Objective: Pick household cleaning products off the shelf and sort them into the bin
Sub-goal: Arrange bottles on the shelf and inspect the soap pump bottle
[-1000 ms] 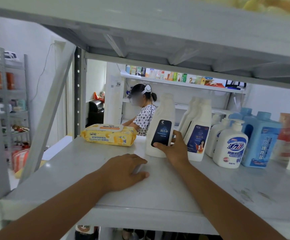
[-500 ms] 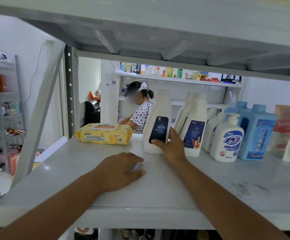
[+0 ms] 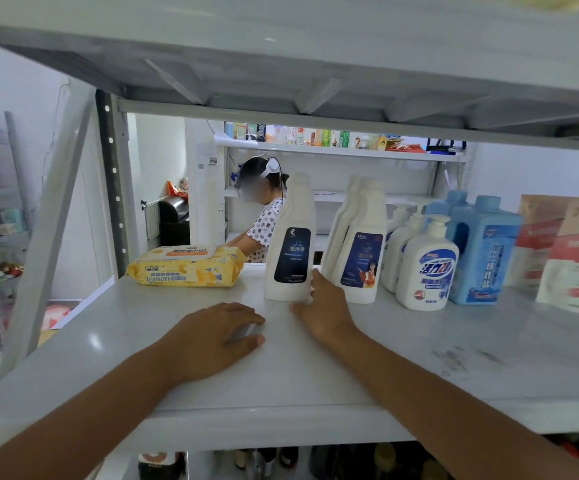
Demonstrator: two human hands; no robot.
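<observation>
Fingertips of right hand (image 3: 319, 308) hide behind tall white plastic bottle (image 3: 291, 237), grip unclear; left hand (image 3: 211, 337) flat on grey shelf (image 3: 454, 362).

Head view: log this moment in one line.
left hand: palm-down on shelf | right hand: touching black-label bottle at lower right, grip unclear | black-label bottle: upright on shelf, not lifted
</observation>
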